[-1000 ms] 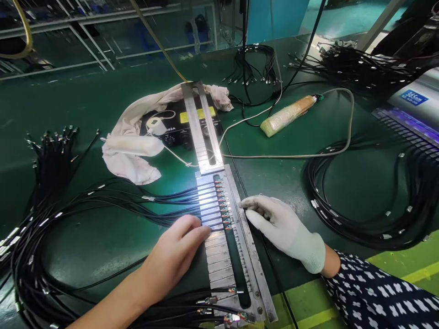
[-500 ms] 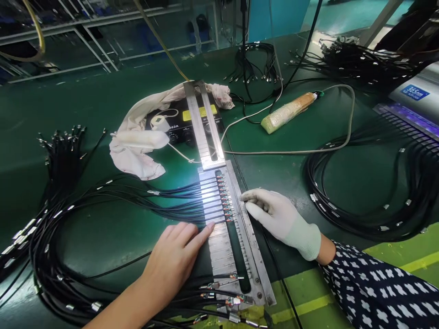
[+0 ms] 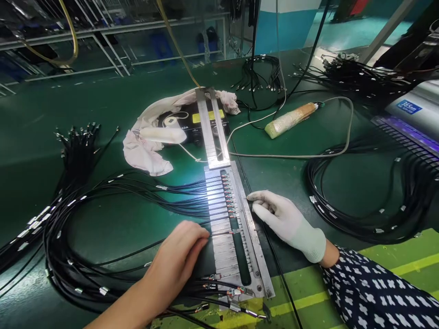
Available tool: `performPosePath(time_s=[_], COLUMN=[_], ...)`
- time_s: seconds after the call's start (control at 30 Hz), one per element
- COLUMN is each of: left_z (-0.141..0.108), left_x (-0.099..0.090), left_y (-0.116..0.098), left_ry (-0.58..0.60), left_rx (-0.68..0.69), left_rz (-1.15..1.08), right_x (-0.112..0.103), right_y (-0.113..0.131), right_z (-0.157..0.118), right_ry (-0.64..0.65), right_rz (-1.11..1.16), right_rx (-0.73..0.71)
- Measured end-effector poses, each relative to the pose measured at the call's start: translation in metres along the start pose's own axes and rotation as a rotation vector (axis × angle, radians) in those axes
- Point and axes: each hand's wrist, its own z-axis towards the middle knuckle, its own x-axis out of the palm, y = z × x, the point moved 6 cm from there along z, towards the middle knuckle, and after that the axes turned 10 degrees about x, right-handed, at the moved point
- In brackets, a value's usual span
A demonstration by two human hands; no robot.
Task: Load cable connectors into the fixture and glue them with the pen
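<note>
My bare left hand (image 3: 181, 256) is closed on a thin black cable at the left edge of the slotted metal fixture (image 3: 224, 256). That cable's end (image 3: 236, 231) lies across the fixture's long slot, below a row of several cables (image 3: 192, 208) set side by side in the upper grooves. My right hand (image 3: 279, 214), in a white glove, rests by the fixture's right rail with thumb and forefinger curved near each other; a small gap shows between them. More cable ends (image 3: 233, 291) lie over the fixture's lower part.
A slotted metal plate (image 3: 203, 116) leans over a black box behind the fixture, beside a whitish cloth (image 3: 147, 157). A taped handle (image 3: 291, 119) lies beyond my right hand. Coiled cables (image 3: 318, 205) sit at right, near a 365nm lamp unit (image 3: 420, 105); a cable bundle (image 3: 78, 155) stands at left.
My left hand has gone from pointing on the last cable in the row to pinching another cable lower down, whose end now crosses the slot. The view has shifted slightly.
</note>
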Motion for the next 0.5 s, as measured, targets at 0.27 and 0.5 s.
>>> performPosePath(time_s=[0.27,0.5], left_z=[0.0093,0.0055], left_x=[0.0038,0.0076], left_y=[0.0057,0.007], left_ry=[-0.015,0.051], left_rx=[0.249,0.332], left_rz=[0.259,0.346], right_x=[-0.0024,-0.0035], right_y=[0.007,0.0089], right_z=[-0.0001,-0.0013], right_ry=[0.0,-0.009], right_rz=[-0.049,-0.103], right_rx=[-0.007,-0.029])
